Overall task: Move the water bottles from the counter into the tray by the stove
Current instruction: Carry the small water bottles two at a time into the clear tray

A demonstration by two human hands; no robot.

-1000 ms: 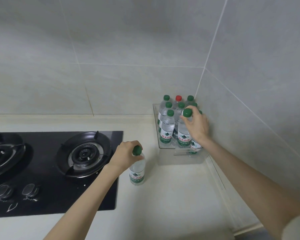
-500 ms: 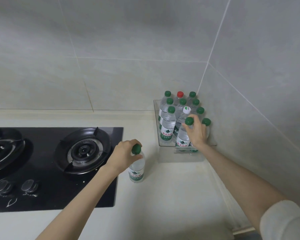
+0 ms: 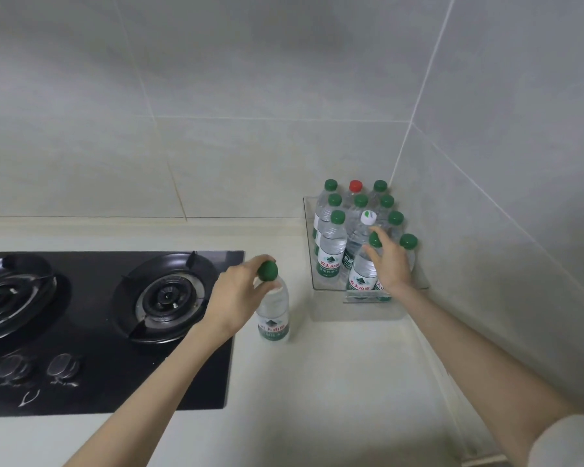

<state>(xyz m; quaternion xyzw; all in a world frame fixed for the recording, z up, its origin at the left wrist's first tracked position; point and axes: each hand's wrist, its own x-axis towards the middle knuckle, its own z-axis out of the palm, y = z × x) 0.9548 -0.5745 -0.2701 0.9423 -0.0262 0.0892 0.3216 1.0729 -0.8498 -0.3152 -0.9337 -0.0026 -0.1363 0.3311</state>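
Our L hand [image 3: 240, 293] clamps thumb & fingers round the green cap of the counter bottle [image 3: 273, 320], which stands upright on the counter [image 3: 317, 382] just at 3 o'clock of the stove [image 3: 115, 315]. Our R hand [image 3: 389, 266] wraps the shoulder of the front bottle [image 3: 361, 279], upright inside the clear tray [image 3: 308, 251] at 1 o'clock from the counter bottle. Other bottles [image 3: 332, 246] are packed behind it, toward 12.
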